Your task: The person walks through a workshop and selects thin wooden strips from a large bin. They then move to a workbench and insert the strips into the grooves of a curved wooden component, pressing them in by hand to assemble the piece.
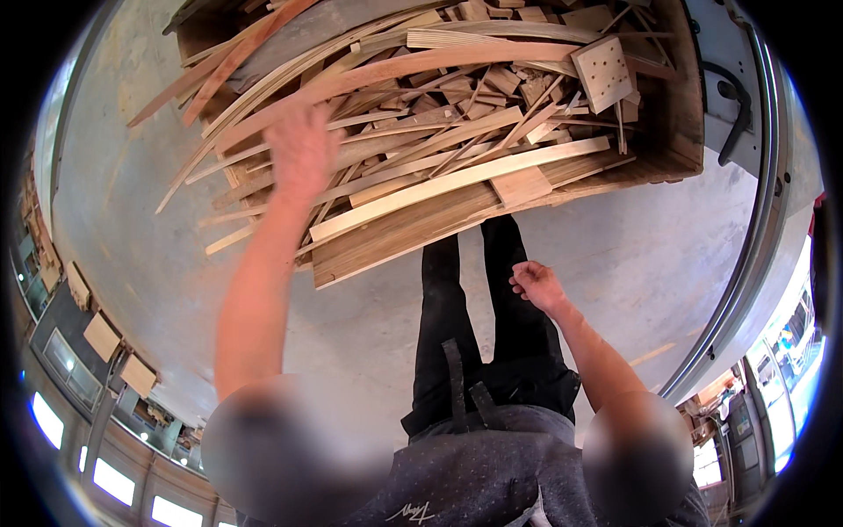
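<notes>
Two bare hands show, neither holding anything. The left hand (301,151), blurred, reaches up over the left part of the wood heap with fingers spread, its grip wide and empty; whether it touches the long curved slats (386,75) beneath it cannot be told. The right hand (536,285) hangs loosely curled, its grip narrow and empty, in the middle right of the frame beside the person's black trousers (465,334).

The slats fan out past the left edge of a big wooden crate (680,105) that fills the upper middle. Inside it lie long pale boards (457,180), short offcuts, thin strips and a square drilled panel (602,72) at upper right. The crate's near edge sits just above the person's legs. Bare concrete floor (140,228) spreads wide to the left, right and below.
</notes>
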The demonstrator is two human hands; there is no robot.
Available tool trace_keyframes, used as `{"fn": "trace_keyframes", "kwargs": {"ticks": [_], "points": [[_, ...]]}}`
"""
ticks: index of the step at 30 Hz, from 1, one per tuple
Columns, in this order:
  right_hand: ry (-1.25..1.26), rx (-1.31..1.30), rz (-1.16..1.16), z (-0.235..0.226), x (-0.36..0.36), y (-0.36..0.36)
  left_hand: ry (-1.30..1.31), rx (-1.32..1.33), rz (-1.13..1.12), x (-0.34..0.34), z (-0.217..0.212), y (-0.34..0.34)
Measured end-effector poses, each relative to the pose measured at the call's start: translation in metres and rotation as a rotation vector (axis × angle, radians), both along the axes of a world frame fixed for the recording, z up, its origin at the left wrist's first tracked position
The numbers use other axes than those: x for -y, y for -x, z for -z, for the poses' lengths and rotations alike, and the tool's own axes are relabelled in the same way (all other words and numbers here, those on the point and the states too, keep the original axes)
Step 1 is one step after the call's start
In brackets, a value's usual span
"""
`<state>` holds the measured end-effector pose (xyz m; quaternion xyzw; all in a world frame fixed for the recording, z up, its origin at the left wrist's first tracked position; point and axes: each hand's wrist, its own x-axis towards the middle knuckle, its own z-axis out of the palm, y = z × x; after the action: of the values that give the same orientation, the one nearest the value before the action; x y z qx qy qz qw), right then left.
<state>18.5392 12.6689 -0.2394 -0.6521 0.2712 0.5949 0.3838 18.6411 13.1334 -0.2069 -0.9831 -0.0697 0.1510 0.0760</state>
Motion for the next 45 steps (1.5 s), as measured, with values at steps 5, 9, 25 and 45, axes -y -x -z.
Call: {"fn": "trace_keyframes", "kwargs": {"ticks": [5,9,25,45], "points": [[-0.011,-0.007,0.003,-0.003,-0.001,0.001,0.342,-0.358,-0.117,0.052,0.031,0.083],[-0.021,0.004,0.033,-0.001,0.001,0.0,0.346,-0.381,-0.174,0.062,0.036,0.09],[-0.009,-0.012,-0.085,-0.005,0.002,-0.007,0.386,-0.466,-0.157,0.054,0.05,0.09],[-0.228,-0.003,0.376,-0.005,-0.077,-0.081,0.283,-0.241,0.315,0.007,-0.087,-0.067]]}}
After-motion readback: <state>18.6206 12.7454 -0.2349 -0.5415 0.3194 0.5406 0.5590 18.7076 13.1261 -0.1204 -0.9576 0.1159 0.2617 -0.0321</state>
